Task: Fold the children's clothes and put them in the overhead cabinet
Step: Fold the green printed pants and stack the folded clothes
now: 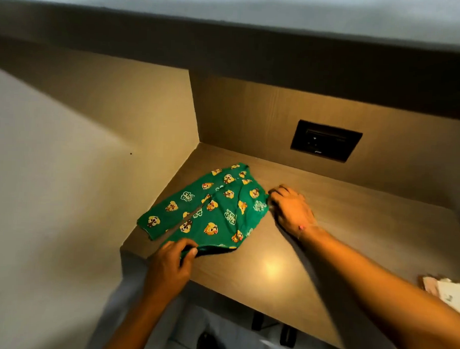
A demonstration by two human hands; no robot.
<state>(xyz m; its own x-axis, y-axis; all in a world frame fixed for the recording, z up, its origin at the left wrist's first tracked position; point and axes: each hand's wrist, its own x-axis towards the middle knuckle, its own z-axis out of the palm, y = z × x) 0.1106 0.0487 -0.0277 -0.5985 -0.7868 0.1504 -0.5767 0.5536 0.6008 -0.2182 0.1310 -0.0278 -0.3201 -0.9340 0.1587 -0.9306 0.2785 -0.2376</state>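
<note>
Green children's pants [217,208] printed with yellow cartoon faces lie spread flat on the wooden desk [286,256], near its left corner. My left hand [173,264] pinches the near edge of the pants at the desk's front. On the desk top rests my right hand [292,207], its fingertips pinching the right edge of the pants. The dark underside of the overhead cabinet [255,51] runs across the top of the view.
A black wall socket [325,140] sits in the wooden back panel. Pale folded clothes [445,292] lie at the desk's right edge. A wooden side panel [107,132] closes the desk on the left. Dark objects stand on the floor under the desk.
</note>
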